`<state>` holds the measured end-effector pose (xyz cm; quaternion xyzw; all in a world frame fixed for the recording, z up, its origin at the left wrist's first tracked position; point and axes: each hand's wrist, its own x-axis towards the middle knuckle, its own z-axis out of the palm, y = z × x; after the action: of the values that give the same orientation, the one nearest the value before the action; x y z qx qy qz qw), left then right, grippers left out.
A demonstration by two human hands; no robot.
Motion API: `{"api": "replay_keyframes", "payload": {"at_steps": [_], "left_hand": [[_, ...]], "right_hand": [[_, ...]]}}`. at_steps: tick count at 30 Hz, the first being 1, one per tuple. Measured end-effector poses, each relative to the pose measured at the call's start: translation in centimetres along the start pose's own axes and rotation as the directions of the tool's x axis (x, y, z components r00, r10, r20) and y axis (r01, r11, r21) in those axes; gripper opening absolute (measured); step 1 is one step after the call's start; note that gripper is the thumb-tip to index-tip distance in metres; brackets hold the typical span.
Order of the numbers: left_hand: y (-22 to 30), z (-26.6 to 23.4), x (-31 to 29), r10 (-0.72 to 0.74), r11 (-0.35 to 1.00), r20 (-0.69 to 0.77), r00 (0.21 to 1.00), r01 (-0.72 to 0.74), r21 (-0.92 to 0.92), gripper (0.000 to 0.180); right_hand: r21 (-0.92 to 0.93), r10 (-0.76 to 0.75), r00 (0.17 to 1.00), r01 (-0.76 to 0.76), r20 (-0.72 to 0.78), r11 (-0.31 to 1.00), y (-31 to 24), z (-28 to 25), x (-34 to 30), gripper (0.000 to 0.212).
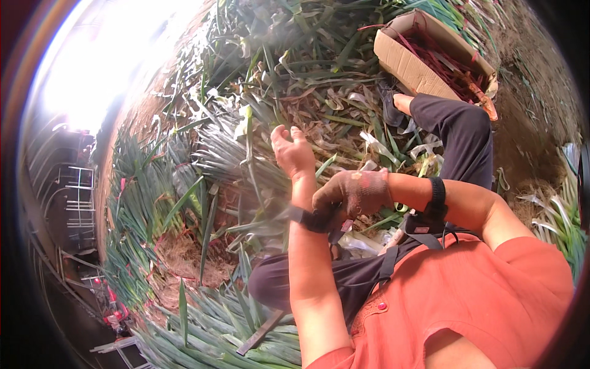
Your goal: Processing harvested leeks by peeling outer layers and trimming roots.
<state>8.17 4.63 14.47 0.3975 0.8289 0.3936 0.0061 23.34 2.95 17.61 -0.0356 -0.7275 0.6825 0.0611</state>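
Bare, my left hand [293, 150] is raised above the leeks with its fingers loosely bent and apart; nothing shows in it. A black wrist strap [309, 220] circles my left wrist. My right hand [356, 192], in a worn brownish knit glove, is closed at that strap, its fingertips partly hidden. Beyond my left hand lie bundled leeks [227, 144] with long grey-green leaves, somewhat blurred. Loose trimmed leaves [335, 104] cover the ground around them. A second black strap [436, 197] sits on my right wrist.
At the upper right stands an open cardboard box [399, 61] holding reddish strips. More leek bundles [209, 320] lie at the lower left, a flat bar [261, 332] across them. My bent legs [452, 132] flank the leaf pile. Metal racks [80, 197] stand at the far left.
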Motion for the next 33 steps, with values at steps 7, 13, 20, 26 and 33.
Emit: {"api": "replay_keyframes", "payload": {"at_steps": [7, 13, 20, 26, 33], "left_hand": [[1.7, -1.2, 0.1, -0.333, -0.427, 0.598, 0.729, 0.449, -0.785, 0.016], [2.4, -5.1, -0.8, 0.134, -0.756, 0.586, 0.799, 0.465, -0.461, 0.024], [4.2, -5.5, -3.1, -0.151, -0.404, 0.389, 0.909, 0.303, -0.863, 0.022], [2.4, -6.1, -1.8, -0.444, 0.361, 0.111, 0.889, 0.291, -0.886, 0.025], [-1.3, -12.3, 0.2, -0.255, 0.747, 0.024, 0.967, 0.213, -0.630, 0.024]], "right_hand": [[0.183, 0.105, 0.992, -0.116, 0.067, 0.976, 0.2, -1.4, -0.6, 0.027], [0.098, 0.093, 0.981, -0.110, 0.168, 0.989, -1.9, -2.3, -0.7, 0.028], [-0.123, 0.154, 0.941, -0.121, 0.301, 0.985, -3.0, -2.3, -0.2, 0.022], [0.010, 0.051, 0.973, -0.054, 0.225, 0.998, 1.1, -1.4, 2.4, 0.028], [0.047, 0.558, 0.763, -0.577, -0.327, 0.816, 11.4, -8.4, 3.8, 0.032]]}}
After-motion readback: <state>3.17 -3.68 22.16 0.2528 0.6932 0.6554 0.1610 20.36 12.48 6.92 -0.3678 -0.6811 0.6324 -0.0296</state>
